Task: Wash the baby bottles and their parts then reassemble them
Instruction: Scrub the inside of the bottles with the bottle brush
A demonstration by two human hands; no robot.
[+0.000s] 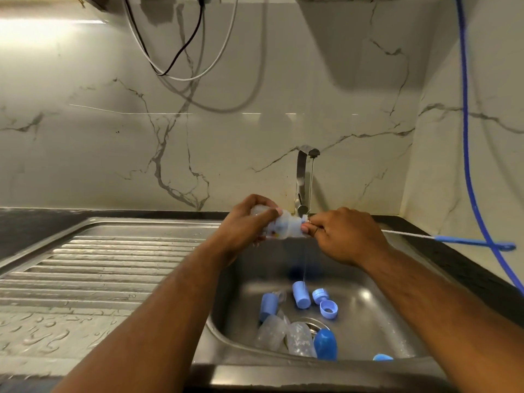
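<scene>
My left hand [249, 222] grips a clear baby bottle [285, 227] lying sideways above the sink basin [377, 316]. My right hand [344, 236] pinches the wire stem of a bottle brush [453, 239] at the bottle's mouth; its blue handle sticks out to the right over the counter. The brush head is hidden inside the bottle. Down in the basin lie two clear bottles [286, 333], blue caps [301, 295], a blue screw ring [329, 309] and a dark blue cap [326, 344].
A thin stream of water runs from the steel tap [303, 177] behind my hands. The wet ribbed drainboard [99, 268] spreads to the left. A blue hose [470, 165] hangs at the right, with cables on the marble wall above.
</scene>
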